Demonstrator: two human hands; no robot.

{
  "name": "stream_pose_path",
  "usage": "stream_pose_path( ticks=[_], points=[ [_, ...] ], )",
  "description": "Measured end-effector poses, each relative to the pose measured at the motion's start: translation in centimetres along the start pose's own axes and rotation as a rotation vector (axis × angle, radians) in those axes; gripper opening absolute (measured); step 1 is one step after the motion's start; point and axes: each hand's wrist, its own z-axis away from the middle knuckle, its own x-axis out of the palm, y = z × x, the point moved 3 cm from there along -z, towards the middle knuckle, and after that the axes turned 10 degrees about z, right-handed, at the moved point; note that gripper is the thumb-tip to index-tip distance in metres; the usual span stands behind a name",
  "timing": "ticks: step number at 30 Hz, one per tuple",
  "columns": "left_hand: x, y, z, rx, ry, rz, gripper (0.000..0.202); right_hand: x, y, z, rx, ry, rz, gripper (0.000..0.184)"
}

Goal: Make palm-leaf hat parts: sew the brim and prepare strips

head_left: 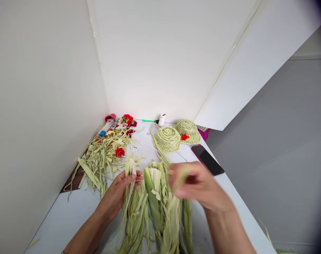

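Observation:
My left hand (pixel 121 187) is closed on several pale corn husk strips (pixel 131 166), pinched between thumb and fingers, their ends hanging down. My right hand (pixel 193 181) is raised to the right of the husks and blurred by motion. Its fingers are curled, with a pale green husk strip (pixel 183 175) smeared across them. Between and below both hands lies a pile of long green corn husks (pixel 160 208), some whole and some torn into strips.
Husk scraps (pixel 104 155) and red flowers (pixel 120 152) lie at the left. Two woven hats (pixel 167 138) sit toward the back, near a white thread spool (pixel 162 120). A phone (pixel 207 160) rests by the table's right edge. White panels (pixel 155 63) enclose the back and left.

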Motion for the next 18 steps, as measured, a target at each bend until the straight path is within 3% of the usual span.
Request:
stream_pose_path(
  ticks=[3, 6, 10, 15, 18],
  points=[
    [1.1, -0.2, 0.9, -0.12, -0.179, 0.033, 0.025, 2.6, 3.0, -2.7, 0.237, 0.095, 0.199, 0.017],
    [1.3, -0.2, 1.0, -0.149, -0.288, 0.005, 0.029, 3.3, 4.9, -3.9, 0.247, 0.199, 0.461, 0.012],
    [0.0, 0.3, -0.2, -0.044, -0.106, 0.069, 0.025, 2.0, 5.7, -3.7, 0.222, 0.351, 0.832, 0.014],
    [-0.7, 0.7, -1.0, 0.036, -0.028, 0.197, 0.023, 4.7, 7.3, -3.9, 0.35, 0.002, 1.107, 0.02],
    [-0.6, 0.6, -1.0, 0.019, -0.038, 0.187, 0.024, 5.9, 8.0, -4.0, 0.421, -0.052, 1.242, 0.021]
  ],
)
